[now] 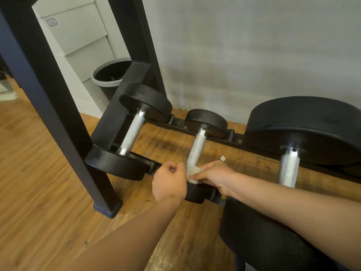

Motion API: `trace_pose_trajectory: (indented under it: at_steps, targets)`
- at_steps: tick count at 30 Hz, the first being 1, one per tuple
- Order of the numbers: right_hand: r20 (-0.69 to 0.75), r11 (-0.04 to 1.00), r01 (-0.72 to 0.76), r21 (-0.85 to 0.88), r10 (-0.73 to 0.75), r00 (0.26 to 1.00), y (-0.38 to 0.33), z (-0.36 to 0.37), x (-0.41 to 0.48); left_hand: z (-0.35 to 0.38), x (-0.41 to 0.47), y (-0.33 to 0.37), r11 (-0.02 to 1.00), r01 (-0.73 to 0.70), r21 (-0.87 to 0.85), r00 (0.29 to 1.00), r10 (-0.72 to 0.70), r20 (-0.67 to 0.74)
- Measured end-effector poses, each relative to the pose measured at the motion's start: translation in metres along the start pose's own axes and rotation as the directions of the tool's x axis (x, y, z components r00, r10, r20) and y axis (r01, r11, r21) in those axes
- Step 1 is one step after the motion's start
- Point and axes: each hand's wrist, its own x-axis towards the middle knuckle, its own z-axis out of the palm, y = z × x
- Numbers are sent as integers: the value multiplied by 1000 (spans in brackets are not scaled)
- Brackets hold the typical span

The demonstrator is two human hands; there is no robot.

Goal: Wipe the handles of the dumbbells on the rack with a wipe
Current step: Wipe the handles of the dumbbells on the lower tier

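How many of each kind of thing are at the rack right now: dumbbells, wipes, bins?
Dumbbells: 3 (left dumbbell, middle dumbbell, right dumbbell)
Wipes: 1 (wipe, held by the right hand at the middle dumbbell's handle)
Bins: 1 (bin, behind the rack)
Total: 5

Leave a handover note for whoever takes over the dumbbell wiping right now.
Right hand pinches the wipe against the near end of the middle handle.
Left hand is curled beside it; grip unclear.
Left handle and right handle are bare on the rack.
Which are already wiped can't be told; finish the middle one, then check the others.
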Motion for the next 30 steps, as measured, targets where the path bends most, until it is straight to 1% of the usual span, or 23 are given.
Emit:
trace_pose_trajectory:
  at_steps: [5,7,9,10,12,13,14,16,19,23,25,28,30]
  targets:
    - [-136,980,73,184,-49,990,-13,-10,5,0,-1,1,1000,5,12,1000,-5,-1]
    - [-110,968,91,233,-67,992,-16,-13,6,0,-1,1,1000,9,12,1000,-9,-2]
    - [-67,966,94,239,-81,995,-16,-13,4,0,-1,1,1000,14,14,1000,-13,-9]
    - [-83,970,117,211,-102,991,-13,-13,5,0,-1,1,1000,16,14,1000,-16,-10]
    - [-172,975,217,51,-205,963,-9,-14,6,0,-1,1,1000,13,8,1000,-13,-7]
    - [-190,964,267,-18,-265,945,-9,-12,5,0,-1,1,1000,10,7,1000,-10,-6]
    - [-192,950,307,-59,-313,930,-9,-11,4,0,-2,2,1000,8,8,1000,-8,-5]
    - [-182,936,348,-49,-351,919,-9,-9,4,0,-2,2,1000,6,12,1000,-6,-3]
    - [-176,953,301,32,-291,941,-12,-7,0,-1,-1,2,1000,6,12,1000,-6,-5]
    - [-130,962,177,208,-152,980,-12,-10,-1,-1,-2,2,1000,1,-2,1000,-1,0]
    - [-72,969,101,226,-87,994,-11,-11,-1,-1,-3,3,1000,-4,-1,1000,4,0]
    - [82,973,-17,230,-2,997,-10,-8,-7,-2,-2,3,1000,4,-1,1000,-4,-7]
    - [130,981,-47,187,23,991,-8,-5,-9,-1,-2,3,1000,4,1,1000,-4,-6]
